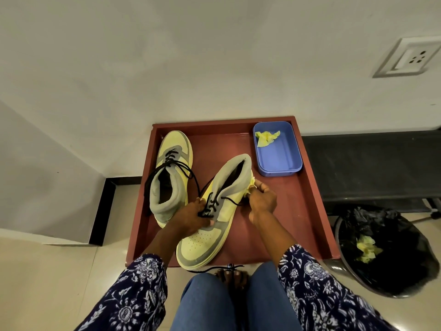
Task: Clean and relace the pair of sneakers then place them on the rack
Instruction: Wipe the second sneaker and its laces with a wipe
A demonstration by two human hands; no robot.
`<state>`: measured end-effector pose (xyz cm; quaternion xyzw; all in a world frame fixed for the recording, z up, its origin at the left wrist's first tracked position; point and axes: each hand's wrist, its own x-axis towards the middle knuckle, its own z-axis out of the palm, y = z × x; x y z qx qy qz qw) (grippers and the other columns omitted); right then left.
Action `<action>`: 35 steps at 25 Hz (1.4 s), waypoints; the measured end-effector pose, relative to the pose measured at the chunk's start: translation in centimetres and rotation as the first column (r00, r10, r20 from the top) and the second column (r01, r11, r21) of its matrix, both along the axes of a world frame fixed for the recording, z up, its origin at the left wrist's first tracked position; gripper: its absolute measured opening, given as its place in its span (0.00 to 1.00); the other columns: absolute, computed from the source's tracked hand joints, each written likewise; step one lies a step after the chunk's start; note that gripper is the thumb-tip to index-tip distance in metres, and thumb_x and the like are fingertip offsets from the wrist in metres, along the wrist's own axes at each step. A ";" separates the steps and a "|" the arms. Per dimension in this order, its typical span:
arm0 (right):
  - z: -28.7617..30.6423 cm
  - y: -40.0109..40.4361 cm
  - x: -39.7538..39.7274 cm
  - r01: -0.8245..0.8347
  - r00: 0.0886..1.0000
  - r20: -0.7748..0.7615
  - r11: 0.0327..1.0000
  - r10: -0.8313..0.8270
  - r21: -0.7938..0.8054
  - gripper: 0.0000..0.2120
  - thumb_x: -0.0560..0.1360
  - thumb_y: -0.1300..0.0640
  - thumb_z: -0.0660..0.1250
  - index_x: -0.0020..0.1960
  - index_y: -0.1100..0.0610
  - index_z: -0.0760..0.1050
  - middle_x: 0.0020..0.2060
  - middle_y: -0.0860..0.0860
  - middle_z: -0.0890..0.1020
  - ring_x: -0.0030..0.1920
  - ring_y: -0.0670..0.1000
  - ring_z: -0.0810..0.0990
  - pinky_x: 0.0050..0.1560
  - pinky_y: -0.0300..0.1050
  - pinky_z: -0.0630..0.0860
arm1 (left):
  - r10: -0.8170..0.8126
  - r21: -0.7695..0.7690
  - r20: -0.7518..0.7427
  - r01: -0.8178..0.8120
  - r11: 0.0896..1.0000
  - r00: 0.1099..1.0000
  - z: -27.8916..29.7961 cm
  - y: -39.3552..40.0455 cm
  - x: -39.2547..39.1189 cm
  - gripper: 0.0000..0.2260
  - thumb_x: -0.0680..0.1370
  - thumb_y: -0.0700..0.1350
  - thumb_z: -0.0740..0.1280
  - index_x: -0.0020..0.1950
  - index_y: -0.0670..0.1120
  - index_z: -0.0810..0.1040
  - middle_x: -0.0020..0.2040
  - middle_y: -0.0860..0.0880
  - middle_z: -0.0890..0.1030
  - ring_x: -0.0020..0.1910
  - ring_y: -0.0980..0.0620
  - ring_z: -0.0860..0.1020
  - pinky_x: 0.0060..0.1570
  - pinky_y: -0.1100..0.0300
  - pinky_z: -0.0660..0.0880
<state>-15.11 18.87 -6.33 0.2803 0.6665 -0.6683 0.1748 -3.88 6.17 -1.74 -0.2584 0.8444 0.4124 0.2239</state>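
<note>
We see a big red-brown tray (307, 187) on the floor by the white wall. It is the surface that holds the things.

Both arms reach down and forward from flowery blue sleeves. Our left hand (191, 217) lies over the laces of the near sneaker (210, 225). Its fingers curl round the shoe's middle and hold it, tipped up on its side, with the toe pointing back at us and sticking out over the tray's near edge. Our right hand (261, 201) is bent at the wrist by the shoe's heel side. Its fingers pinch a small yellow wipe (250, 186) and press it on the shoe.

There are two sneakers, yellow and grey. The far sneaker (170, 173) rests on the tray's left part, toe toward the wall, just beside the held one. Its black laces (167, 163) are loose and hang out over the sides.

There is one black bin (386, 254) on the floor to the right of the tray, with yellow wipes (366, 248) inside.

There is one blue box (278, 152) in the tray's far right corner. One crumpled yellow wipe in the box (266, 137) lies at its far end.

There is one wall socket (409, 57) up on the right.
</note>
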 end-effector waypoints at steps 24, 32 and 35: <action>1.9 9.3 3.1 0.155 0.987 -0.014 0.981 -0.158 -0.117 0.10 0.73 0.68 0.65 0.52 0.57 0.77 0.44 0.52 0.80 0.43 0.50 0.79 0.39 0.42 0.78 | -0.336 -0.192 0.117 0.354 0.915 0.934 1.3 1.7 -0.9 0.31 0.75 0.40 0.67 0.75 0.44 0.56 0.74 0.47 0.64 0.72 0.49 0.64 0.68 0.61 0.61; 2.4 10.6 2.2 -0.023 0.992 -0.123 1.000 0.020 -0.021 0.10 0.74 0.65 0.65 0.52 0.57 0.80 0.44 0.49 0.83 0.48 0.52 0.81 0.53 0.52 0.79 | 0.089 -0.110 -0.403 -0.145 0.983 0.911 3.7 5.9 -0.7 0.19 0.73 0.37 0.61 0.64 0.39 0.72 0.63 0.41 0.74 0.61 0.43 0.74 0.56 0.59 0.69; 2.8 10.7 2.7 -0.049 0.991 -0.124 0.999 0.049 0.002 0.09 0.74 0.66 0.65 0.52 0.57 0.80 0.42 0.48 0.82 0.47 0.51 0.81 0.51 0.49 0.79 | 0.110 -0.157 -0.649 -0.274 0.949 0.752 3.2 10.0 -1.9 0.16 0.71 0.43 0.62 0.55 0.39 0.77 0.53 0.42 0.77 0.51 0.48 0.75 0.50 0.60 0.68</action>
